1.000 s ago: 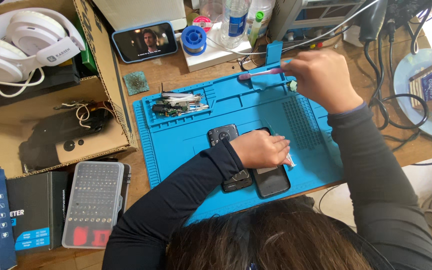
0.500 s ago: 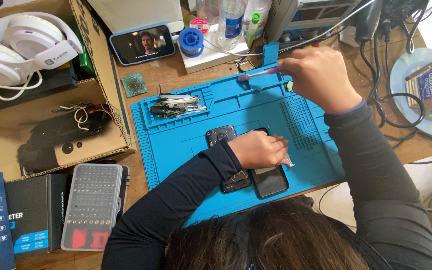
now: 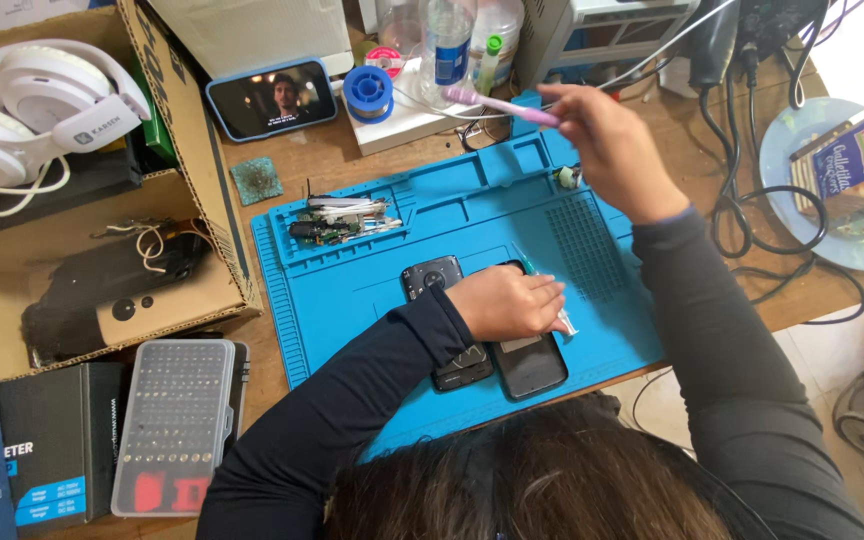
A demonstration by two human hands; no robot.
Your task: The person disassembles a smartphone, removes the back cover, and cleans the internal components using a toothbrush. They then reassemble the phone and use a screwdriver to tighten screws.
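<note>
Centrally on blue repair mat (image 3: pixel 352 300): left hand (image 3: pixel 507 300) pressing opened black smartphone (image 3: pixel 527 362); right hand (image 3: pixel 607 140) pinching pink brush (image 3: pixel 497 100).

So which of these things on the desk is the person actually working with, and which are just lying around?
In use:
left hand resting on the dark phones
right hand holding a pink tool
blue work mat

Lying about:
white headphones
cardboard box
propped phone playing video
bit case
water bottle
</note>
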